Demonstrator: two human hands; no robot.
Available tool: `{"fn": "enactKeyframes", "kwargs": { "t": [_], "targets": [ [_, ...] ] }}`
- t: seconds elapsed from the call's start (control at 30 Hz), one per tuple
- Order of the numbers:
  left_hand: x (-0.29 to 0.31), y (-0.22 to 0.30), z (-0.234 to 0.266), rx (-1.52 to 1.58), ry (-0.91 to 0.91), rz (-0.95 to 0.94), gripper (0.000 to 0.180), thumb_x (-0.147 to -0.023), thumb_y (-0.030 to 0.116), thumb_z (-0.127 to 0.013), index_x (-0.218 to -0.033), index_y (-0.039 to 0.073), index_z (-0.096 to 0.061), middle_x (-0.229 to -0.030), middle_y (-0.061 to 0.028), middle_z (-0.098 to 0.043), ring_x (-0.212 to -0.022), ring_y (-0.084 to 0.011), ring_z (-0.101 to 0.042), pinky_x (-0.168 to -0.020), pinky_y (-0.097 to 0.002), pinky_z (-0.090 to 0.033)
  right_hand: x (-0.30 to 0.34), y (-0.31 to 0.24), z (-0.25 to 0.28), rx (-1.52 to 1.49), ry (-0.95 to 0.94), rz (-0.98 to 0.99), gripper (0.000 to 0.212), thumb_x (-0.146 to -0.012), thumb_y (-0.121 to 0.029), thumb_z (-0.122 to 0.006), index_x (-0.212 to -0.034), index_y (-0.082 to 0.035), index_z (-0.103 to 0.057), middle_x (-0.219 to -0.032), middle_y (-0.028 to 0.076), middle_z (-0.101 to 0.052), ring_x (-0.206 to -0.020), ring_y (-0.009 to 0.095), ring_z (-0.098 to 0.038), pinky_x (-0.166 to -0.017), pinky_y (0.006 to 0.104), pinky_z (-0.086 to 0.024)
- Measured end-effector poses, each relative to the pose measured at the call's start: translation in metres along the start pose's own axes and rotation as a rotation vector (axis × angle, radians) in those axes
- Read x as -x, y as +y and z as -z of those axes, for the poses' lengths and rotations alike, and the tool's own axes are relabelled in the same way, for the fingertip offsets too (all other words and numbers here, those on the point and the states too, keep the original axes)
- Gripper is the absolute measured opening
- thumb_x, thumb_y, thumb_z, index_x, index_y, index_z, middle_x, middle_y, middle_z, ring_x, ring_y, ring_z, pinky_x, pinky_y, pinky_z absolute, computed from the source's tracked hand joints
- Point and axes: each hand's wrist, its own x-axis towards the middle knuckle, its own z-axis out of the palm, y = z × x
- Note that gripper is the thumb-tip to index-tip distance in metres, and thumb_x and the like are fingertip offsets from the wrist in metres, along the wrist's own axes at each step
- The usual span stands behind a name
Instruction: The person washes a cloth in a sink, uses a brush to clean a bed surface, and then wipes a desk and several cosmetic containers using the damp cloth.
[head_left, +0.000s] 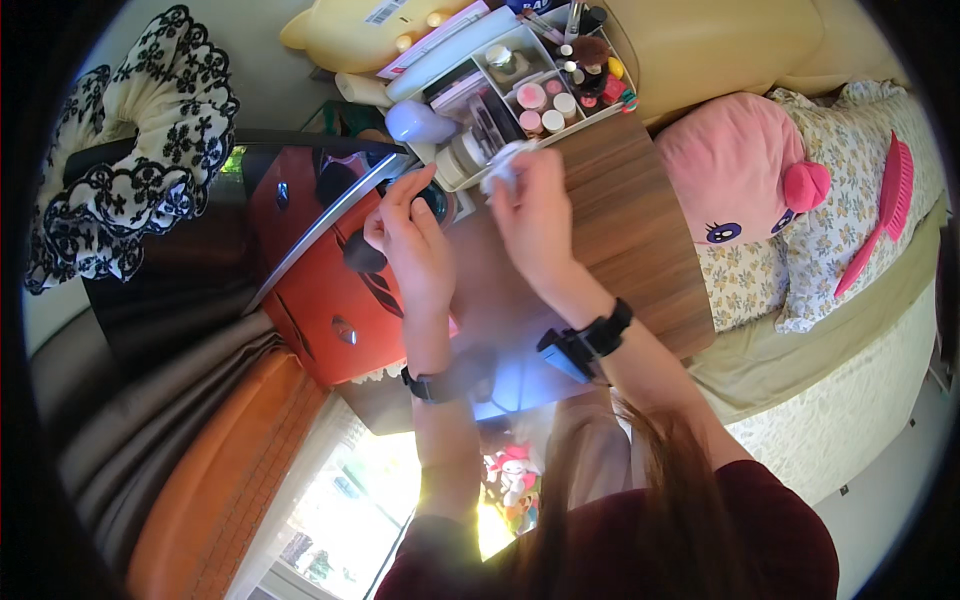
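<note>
My left hand (pixel 415 245) is left of the middle, over the orange-red surface beside the mirror edge. Its fingers are bent around a dark round jar (pixel 437 203), which they partly hide. Just to its right, my right hand (pixel 537 215) pinches a crumpled white tissue (pixel 502 168) in front of the organizer. Behind the tissue, a white organizer (pixel 597 118) holds brushes, small jars and bottles. A lavender rounded bottle (pixel 420 122) and a pale cylindrical container (pixel 458 162) stand at its near left side.
Below my hands lies a brown wooden tabletop (pixel 640 220). An orange-red panel with dark markings (pixel 330 310) and a silver-edged mirror (pixel 325 232) are on the left. A pink plush cushion (pixel 725 165) and a pink hairbrush (pixel 890 195) lie on the right. Black-and-white lace fabric (pixel 185 150) hangs at the upper left.
</note>
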Motion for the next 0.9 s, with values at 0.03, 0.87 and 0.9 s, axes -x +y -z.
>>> {"fn": "enactKeyframes", "kwargs": {
  "t": [0.03,0.87,0.9],
  "targets": [
    [0.0,-0.003,0.001,-0.004,0.003,0.001,0.026,-0.092,0.009,-0.038,-0.115,0.006,-0.048,-0.111,-0.0032,-0.062,-0.102,-0.0147,-0.047,-0.098,-0.0349,-0.018,0.006,-0.005,-0.009,0.021,-0.009,0.032,0.026,-0.078,-0.003,-0.061,-0.099,-0.005,-0.046,-0.091,0.016,-0.046,-0.075,0.036,-0.054,-0.06,0.0414,-0.046],
    [0.006,0.049,-0.026,-0.116,-0.047,0.008,0.017,-0.09,0.009,-0.045,-0.104,0.006,-0.054,-0.103,-0.0066,-0.061,-0.1,-0.0202,-0.049,-0.094,-0.0364,-0.023,-0.052,0.025,0.162,0.183,-0.198,0.067,0.009,-0.076,0.0,-0.056,-0.085,-0.001,-0.056,-0.082,0.008,-0.056,-0.078,0.022,-0.056,-0.064,0.0301,-0.047],
    [0.004,0.05,-0.031,-0.123,-0.027,-0.073,0.015,-0.088,0.009,-0.048,-0.1,0.007,-0.056,-0.101,-0.007,-0.06,-0.1,-0.0221,-0.05,-0.094,-0.0373,-0.024,-0.047,0.02,0.167,0.184,-0.203,0.081,0.009,-0.076,0.0,-0.056,-0.085,-0.001,-0.056,-0.082,0.008,-0.056,-0.078,0.022,-0.056,-0.064,0.0301,-0.047]
  ]
}}
